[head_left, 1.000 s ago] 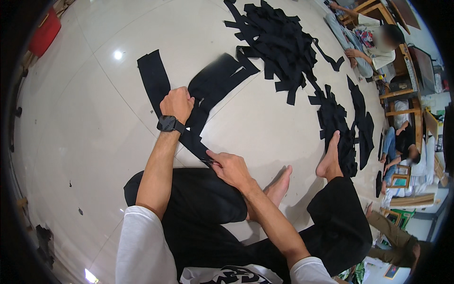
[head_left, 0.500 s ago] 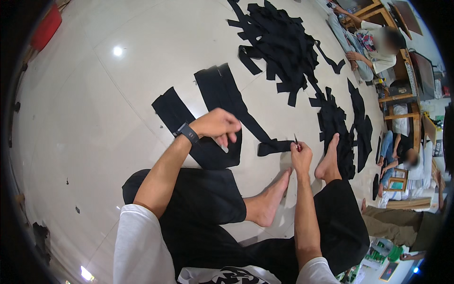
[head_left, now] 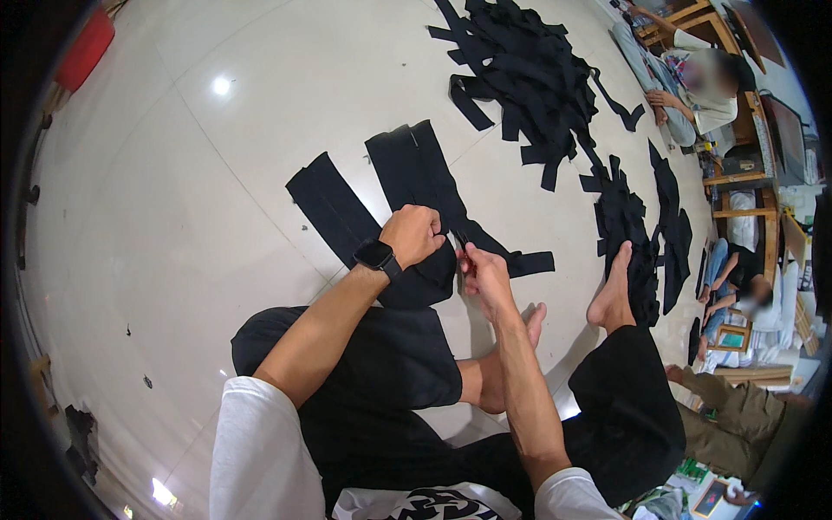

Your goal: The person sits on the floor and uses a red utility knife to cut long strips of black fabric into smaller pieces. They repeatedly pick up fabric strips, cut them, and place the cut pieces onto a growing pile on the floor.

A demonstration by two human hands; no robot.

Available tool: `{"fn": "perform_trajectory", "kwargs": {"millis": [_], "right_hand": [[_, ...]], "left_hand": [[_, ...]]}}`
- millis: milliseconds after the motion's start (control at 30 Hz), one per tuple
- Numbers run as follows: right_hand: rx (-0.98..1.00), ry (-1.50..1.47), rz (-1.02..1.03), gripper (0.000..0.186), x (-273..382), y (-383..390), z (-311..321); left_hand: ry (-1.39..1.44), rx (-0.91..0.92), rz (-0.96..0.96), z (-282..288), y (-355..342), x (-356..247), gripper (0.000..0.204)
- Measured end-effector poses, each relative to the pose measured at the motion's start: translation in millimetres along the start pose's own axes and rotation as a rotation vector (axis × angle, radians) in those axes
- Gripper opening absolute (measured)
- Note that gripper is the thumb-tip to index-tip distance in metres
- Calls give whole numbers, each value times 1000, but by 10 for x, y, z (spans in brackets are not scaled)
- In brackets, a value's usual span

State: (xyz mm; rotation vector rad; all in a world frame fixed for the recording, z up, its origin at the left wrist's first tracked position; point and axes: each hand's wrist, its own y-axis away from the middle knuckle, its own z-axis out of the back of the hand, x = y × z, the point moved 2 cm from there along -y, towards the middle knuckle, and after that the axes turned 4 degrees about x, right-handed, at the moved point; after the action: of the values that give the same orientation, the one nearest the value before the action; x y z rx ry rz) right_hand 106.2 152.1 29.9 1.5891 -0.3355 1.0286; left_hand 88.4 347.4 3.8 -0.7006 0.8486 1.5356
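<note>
Your left grip [head_left: 412, 236] is pinching the black cloth [head_left: 414, 169], fingers bunched closed, while your right grip [head_left: 487, 276] is wrapping round red-handled snips [head_left: 470, 261]. The cloth is lying on the floor [head_left: 225, 199], its upper band running 11-to-5 o'clock; your left grip is sitting nearer, at the blades' 9 o'clock.

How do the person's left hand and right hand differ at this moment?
The left hand has a black watch at its wrist; the right hand has none.
The left hand is closed over the black cloth, while the right hand grips a small red-handled tool, its dark end at the cloth.
Both are ungloved and work close together at the same cloth.
</note>
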Motion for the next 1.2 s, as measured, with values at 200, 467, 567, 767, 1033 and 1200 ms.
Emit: {"fn": "perform_trajectory", "kwargs": {"millis": [200,467,567,767,1033,1200], "right_hand": [[73,-356,-180,23,74,42,-73],[38,-464,-157,26,80,-130,-221],[34,-460,-169,24,98,-141,-228],[24,-454,-191,23,86,-165,-205],[34,-450,-177,22,52,-180,-172],[71,-505,-208,24,40,-142,-124]], "left_hand": [[95,43,-14,48,-19,18,19],[146,45,-22,35,-31,76,18],[154,65,3,32,-33,88,17],[126,70,-3,47,-31,56,17],[163,100,-8,61,-32,38,19],[225,164,20,55,-16,22,18]]}}
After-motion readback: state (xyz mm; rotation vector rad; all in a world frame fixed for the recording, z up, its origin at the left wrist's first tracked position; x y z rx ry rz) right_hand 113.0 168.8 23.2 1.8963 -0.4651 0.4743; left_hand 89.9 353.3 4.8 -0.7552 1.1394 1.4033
